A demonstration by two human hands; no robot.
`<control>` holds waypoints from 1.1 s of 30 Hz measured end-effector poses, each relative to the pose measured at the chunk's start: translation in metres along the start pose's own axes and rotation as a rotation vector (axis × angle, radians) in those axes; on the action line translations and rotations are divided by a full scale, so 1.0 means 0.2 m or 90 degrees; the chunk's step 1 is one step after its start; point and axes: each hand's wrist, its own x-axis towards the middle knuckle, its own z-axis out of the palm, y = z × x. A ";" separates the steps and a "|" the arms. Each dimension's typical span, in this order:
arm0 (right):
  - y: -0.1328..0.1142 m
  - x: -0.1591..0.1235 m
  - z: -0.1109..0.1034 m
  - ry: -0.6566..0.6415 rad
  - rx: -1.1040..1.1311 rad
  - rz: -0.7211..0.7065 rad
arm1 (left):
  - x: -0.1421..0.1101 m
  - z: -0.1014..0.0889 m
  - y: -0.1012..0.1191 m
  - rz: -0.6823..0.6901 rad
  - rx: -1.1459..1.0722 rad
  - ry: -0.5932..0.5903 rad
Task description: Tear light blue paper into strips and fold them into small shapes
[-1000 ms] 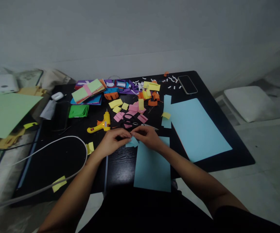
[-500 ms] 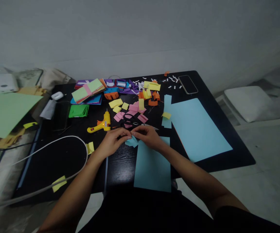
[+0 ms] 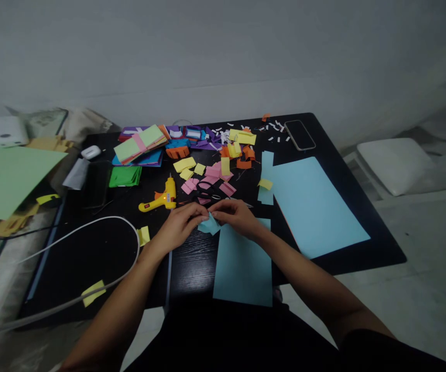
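Note:
A small piece of light blue paper (image 3: 209, 226), bent or folded, is pinched between my two hands above the black table. My left hand (image 3: 179, 226) grips it from the left with thumb and fingers closed. From the right, my right hand (image 3: 239, 219) pinches its upper edge, fingertips nearly meeting the left ones. Under my right hand and forearm lies a light blue sheet (image 3: 242, 268). Scissors (image 3: 206, 191) with black handles rest just beyond my hands, partly covered. A yellow hot glue gun (image 3: 161, 197) lies beyond my left hand.
Pink paper pieces (image 3: 214, 173), yellow and orange scraps and white snippets lie at the back. A large light blue sheet (image 3: 319, 206) and a phone (image 3: 299, 135) are on the right. A white cable (image 3: 133, 230) loops across the left side, near green paper pieces (image 3: 125, 176).
The small blue paper has shifted and tilted slightly between my fingers. Both hands stay almost in place, and the things on the table have not moved.

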 end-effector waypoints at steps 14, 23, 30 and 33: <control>0.00 0.00 0.01 0.009 -0.060 -0.033 | 0.00 0.01 -0.02 -0.058 -0.063 -0.011; 0.00 -0.01 0.01 0.004 -0.100 -0.090 | -0.01 0.01 -0.02 -0.128 -0.113 -0.024; -0.01 -0.03 0.00 -0.002 -0.145 -0.106 | 0.00 0.00 -0.04 -0.133 -0.090 -0.007; 0.00 -0.02 0.01 0.028 -0.145 -0.098 | -0.01 0.00 -0.05 -0.112 -0.066 -0.008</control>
